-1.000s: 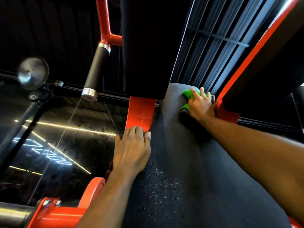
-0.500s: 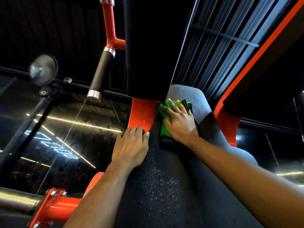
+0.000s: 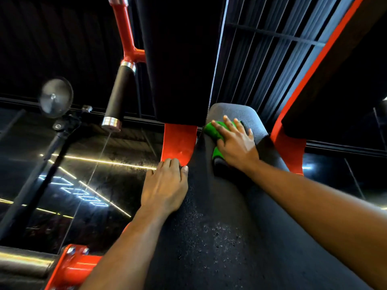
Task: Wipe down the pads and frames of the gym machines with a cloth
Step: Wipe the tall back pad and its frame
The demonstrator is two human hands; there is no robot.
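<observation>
A long black seat pad (image 3: 226, 227) runs from the bottom of the head view up to its rounded far end. My right hand (image 3: 235, 143) lies flat with spread fingers on a green cloth (image 3: 212, 130), pressing it against the pad near that far end. My left hand (image 3: 165, 187) rests palm down on the pad's left edge, fingertips curled over the edge beside a red frame plate (image 3: 179, 143). A tall black back pad (image 3: 178, 59) stands upright just beyond the cloth.
A red frame tube with a black grip handle (image 3: 118, 97) hangs at the left. A red bracket (image 3: 75, 266) and chrome bar (image 3: 23, 262) sit at bottom left. Another red frame upright (image 3: 291, 149) rises right of the pad. The glossy dark floor (image 3: 73, 185) reflects lights.
My right hand with the cloth swept from the pad's far right corner to its left side, then back toward the middle of the far end. My left hand stayed put.
</observation>
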